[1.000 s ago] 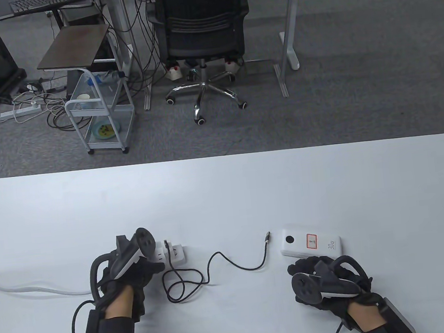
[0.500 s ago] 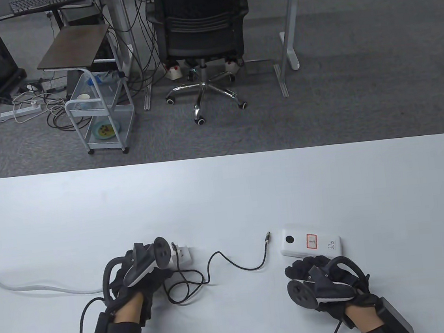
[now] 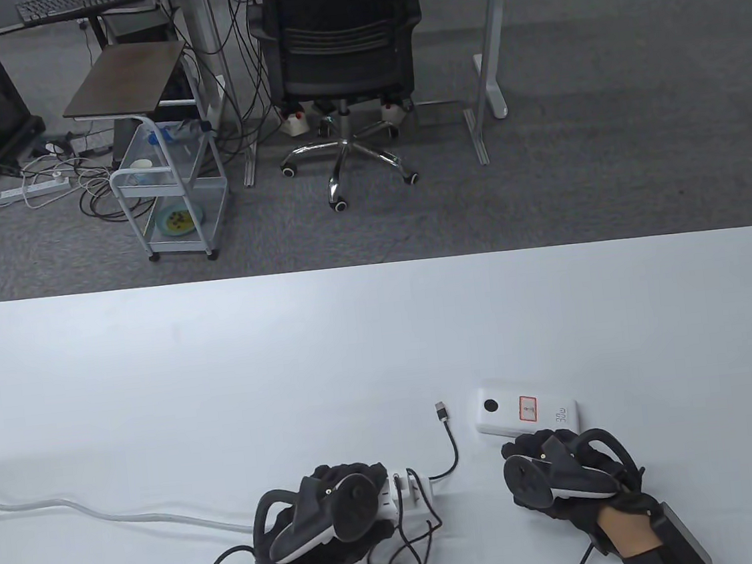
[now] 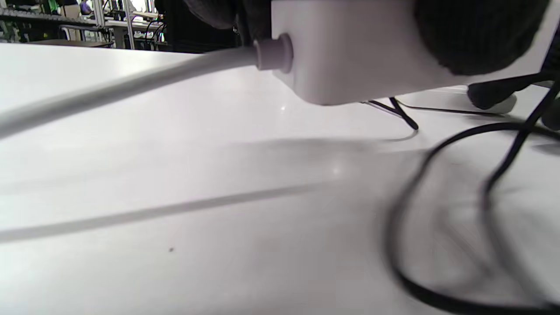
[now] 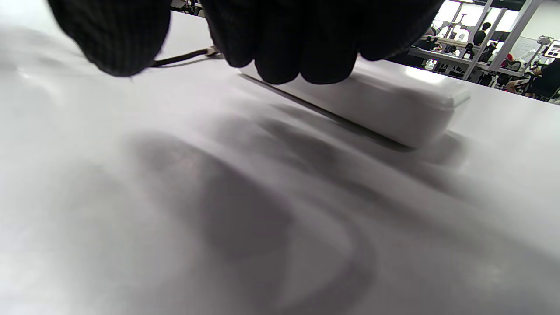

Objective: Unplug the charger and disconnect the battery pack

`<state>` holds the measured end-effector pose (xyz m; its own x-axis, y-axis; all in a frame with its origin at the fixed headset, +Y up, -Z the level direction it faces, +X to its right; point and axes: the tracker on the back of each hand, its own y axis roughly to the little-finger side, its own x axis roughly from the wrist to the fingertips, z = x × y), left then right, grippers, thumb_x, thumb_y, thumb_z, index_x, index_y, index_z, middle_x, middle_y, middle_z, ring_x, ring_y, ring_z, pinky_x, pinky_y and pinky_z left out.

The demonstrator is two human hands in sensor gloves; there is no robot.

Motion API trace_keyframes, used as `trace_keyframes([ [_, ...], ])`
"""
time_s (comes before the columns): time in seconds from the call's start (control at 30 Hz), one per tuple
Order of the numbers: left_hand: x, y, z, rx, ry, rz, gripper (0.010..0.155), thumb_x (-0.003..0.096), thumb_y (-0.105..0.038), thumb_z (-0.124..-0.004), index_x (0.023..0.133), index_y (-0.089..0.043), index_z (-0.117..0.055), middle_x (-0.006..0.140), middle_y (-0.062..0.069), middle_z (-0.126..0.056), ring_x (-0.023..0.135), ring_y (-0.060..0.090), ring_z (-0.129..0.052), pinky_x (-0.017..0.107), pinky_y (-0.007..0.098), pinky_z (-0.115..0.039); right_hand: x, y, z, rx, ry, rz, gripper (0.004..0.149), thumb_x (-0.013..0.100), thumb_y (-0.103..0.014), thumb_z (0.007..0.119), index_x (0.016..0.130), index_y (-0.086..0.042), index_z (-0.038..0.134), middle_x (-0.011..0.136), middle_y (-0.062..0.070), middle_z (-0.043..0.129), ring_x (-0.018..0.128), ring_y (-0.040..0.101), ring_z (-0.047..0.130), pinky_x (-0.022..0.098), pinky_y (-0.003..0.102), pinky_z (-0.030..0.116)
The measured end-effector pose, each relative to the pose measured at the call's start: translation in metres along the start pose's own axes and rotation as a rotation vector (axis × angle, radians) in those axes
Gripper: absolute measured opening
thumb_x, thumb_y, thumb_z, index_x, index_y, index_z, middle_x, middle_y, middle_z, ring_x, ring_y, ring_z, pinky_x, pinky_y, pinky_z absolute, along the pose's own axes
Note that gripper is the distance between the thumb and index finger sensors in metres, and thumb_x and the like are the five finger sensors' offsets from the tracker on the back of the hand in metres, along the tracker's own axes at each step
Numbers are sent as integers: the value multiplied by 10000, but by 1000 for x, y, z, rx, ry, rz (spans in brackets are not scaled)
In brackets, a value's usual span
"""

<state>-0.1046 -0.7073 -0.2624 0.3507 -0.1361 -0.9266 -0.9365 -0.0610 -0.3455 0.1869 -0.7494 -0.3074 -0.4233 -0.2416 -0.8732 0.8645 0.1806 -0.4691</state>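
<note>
White rectangular power strip [image 3: 405, 494] dragged toward desk's near edge, gripped in my left hand [image 3: 328, 529]; black cable [image 3: 450, 445] free of white battery pack [image 3: 527, 410]; right hand [image 3: 558, 478] curled beside pack, holding nothing; charger unplugging remains.

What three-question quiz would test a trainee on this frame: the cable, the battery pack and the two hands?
1. True or false: the black cable's plug is plugged into the battery pack.
2. Which hand holds the power strip?
A. left hand
B. right hand
C. neither
3. Fill in: the right hand's fingertips rest at the near edge of the ____.

Key:
1. False; the plug lies on the table, apart from the pack.
2. A; its white cord trails off to the left.
3. battery pack.
</note>
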Motion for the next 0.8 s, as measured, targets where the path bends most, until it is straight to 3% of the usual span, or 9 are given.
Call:
trace_keyframes([
  [0.1,4,7,-7,45,-24,26,807,401,-687,-811,1126,-413,-584,1151,-109,-726,1107,192,-822,874,420,-604,1,2,0,13,-1,3,729,410,-555,660,1041,-213,536,1102,161,620,945,410,719,691,560,607],
  [0.4,22,30,-41,20,63,89,794,418,-662,-808,1130,-397,-577,1155,-102,-714,1107,198,-814,879,414,-590,1,1,-1,8,-11,-6,729,411,-555,659,1041,-211,536,1108,189,597,955,468,672,692,557,610],
  [0.63,20,37,-43,36,74,98,793,405,-659,-821,1124,-418,-587,1153,-111,-725,1100,203,-833,867,410,-620,2,1,0,-4,-18,-10,729,411,-557,657,1041,-211,535,1111,204,584,965,507,624,693,554,612],
  [0.8,21,37,-47,30,52,98,785,401,-658,-826,1117,-441,-585,1153,-132,-726,1112,181,-820,869,400,-616,1,-2,-1,-18,-7,-17,728,410,-559,656,1040,-214,538,1104,174,607,954,454,676,689,555,614],
])
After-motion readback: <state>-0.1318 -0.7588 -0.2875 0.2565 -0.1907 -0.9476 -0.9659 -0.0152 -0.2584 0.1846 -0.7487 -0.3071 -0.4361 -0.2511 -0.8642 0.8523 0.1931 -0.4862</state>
